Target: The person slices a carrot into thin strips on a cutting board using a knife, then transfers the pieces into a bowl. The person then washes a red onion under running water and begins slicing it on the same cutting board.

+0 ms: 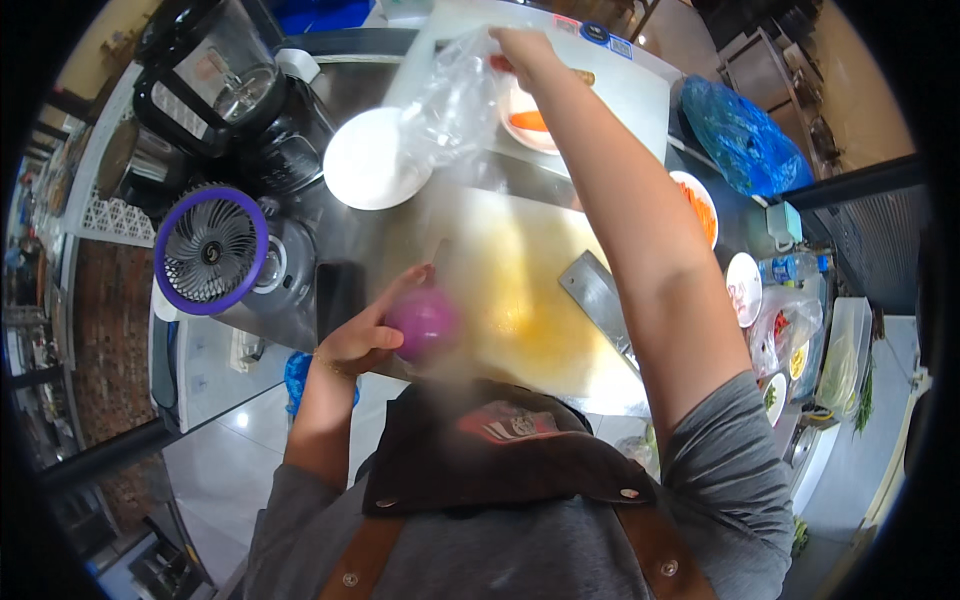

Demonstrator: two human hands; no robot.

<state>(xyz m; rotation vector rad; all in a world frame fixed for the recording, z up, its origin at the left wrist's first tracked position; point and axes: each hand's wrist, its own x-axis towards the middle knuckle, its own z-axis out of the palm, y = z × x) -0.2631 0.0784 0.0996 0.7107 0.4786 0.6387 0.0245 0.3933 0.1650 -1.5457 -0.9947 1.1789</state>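
My left hand (360,330) holds a smooth round purple vegetable (421,322), which looks like a red onion, over the left edge of the cutting board (487,240). My right hand (521,56) reaches far forward and grips a crumpled clear plastic bag (454,101). The bag hangs next to a white plate (371,161). Just beyond the forearm, a white bowl with an orange carrot (529,121) in it is partly covered. On the yellow-stained board lies a cleaver (592,289), its handle end hidden by my right arm.
A purple-rimmed fan (212,251), a blender (247,97) and a dark flat object (339,296) stand or lie at left. To the right are a bowl of shredded carrot (697,206), a blue plastic bag (742,135), a small white bowl (742,289) and a water bottle (787,268).
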